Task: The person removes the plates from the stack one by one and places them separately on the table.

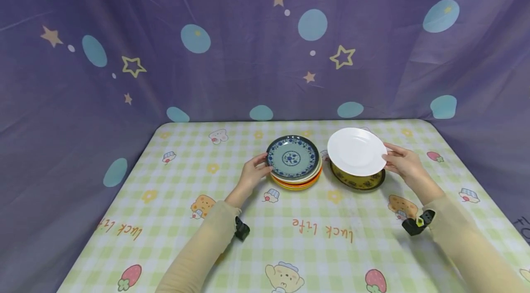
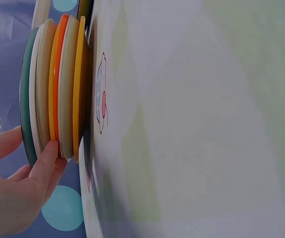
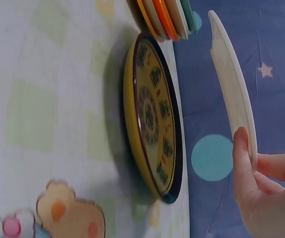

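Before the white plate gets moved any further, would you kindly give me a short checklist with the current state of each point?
1. Right hand pinches the white plate at its rim: ok.
2. White plate lifted apart from the yellow patterned plate: ok.
3. Left hand steadies the plate stack at its edge: ok.
4. Stack lies level on the table: ok.
5. Firmness of the pinch: cannot tell.

Soft even light, blurred wrist views
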A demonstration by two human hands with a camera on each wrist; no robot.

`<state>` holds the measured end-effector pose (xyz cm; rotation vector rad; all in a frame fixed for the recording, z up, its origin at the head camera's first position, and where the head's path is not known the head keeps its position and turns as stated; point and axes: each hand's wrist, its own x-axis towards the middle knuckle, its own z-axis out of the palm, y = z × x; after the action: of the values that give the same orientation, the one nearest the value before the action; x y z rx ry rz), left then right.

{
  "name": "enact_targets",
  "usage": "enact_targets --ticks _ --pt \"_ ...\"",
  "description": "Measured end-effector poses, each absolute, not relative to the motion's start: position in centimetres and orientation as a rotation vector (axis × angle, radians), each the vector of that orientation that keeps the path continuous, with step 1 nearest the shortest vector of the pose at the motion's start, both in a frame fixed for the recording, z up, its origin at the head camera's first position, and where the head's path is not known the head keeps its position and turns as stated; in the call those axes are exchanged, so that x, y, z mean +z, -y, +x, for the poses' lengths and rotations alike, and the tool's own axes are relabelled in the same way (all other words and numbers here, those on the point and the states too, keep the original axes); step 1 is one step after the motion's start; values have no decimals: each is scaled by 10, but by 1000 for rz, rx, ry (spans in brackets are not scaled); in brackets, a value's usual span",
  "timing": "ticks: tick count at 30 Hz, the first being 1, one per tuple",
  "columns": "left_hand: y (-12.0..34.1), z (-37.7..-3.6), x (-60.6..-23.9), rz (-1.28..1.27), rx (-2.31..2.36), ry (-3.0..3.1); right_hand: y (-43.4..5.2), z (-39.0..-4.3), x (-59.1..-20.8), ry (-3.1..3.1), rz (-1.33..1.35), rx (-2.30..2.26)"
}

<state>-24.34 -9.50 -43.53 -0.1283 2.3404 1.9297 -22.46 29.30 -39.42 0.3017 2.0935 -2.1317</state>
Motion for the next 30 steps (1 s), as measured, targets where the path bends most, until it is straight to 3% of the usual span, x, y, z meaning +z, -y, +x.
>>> enact_targets --ticks 14,22,30 --pt "95 -243 -436 -120 1950 -2321 -327 -224 -406 -2159 278 -2102" --pt "95 -244 -437 -119 1980 -2293 -380 -252 -460 -2210 363 -2114" --pt "95 -244 -437 -110 2000 -2287 -412 -264 -487 -2237 437 -2189"
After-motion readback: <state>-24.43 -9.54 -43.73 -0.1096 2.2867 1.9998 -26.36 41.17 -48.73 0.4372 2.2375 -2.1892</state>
